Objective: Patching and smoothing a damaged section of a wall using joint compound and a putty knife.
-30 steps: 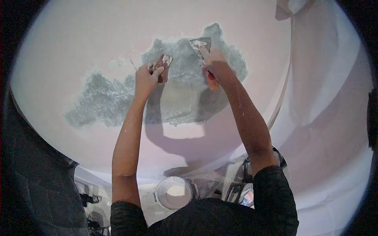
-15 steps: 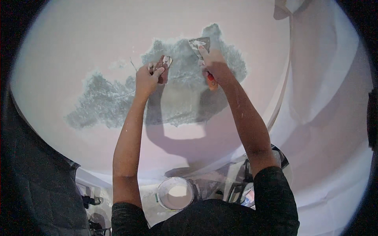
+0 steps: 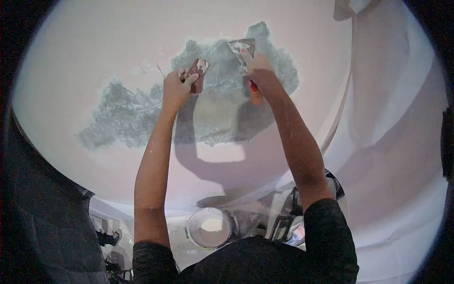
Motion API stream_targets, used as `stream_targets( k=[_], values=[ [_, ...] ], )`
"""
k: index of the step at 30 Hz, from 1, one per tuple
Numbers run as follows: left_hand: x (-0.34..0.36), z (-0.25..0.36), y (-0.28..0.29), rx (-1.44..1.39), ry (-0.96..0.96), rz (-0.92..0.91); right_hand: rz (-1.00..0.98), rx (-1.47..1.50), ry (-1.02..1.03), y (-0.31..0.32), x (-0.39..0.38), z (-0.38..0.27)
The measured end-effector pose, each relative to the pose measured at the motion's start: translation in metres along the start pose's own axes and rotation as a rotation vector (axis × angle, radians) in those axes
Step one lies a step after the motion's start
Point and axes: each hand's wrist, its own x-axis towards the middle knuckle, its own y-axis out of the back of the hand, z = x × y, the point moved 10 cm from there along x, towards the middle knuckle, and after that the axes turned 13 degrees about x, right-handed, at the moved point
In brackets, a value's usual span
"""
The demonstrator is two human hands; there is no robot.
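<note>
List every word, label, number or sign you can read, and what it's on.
None can be read.
Wall: no lettering visible.
Scraper: none legible.
Brown tool: none legible.
Bucket: none legible.
Bright item at lower right: too small and blurred to tell.

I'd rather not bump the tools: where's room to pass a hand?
Between the scraper in the left hand and the putty knife in the right hand, over the grey patch; also the pale surface above it. It's crowded low down, where the bucket stands beside dark items.
</note>
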Motion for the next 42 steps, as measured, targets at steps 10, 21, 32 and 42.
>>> stream_targets(
  k=[10,21,32,42],
  values=[
    [0.000,0.001,0.005,0.019,0.028,0.026,-0.079,0.149,-0.042,-0.007,-0.006,0.007],
    [-0.006,0.015,0.010,-0.023,0.004,0.048,-0.052,-0.049,0.471,-0.007,0.013,0.001],
    [-0.012,-0.007,0.053,-0.041,-0.031,0.100,0.004,-0.050,0.010,-0.041,-0.005,0.026],
    [0.011,-0.046,0.040,-0.209,-0.042,-0.047,0.028,0.124,-0.098,-0.073,-0.032,0.017]
  ],
)
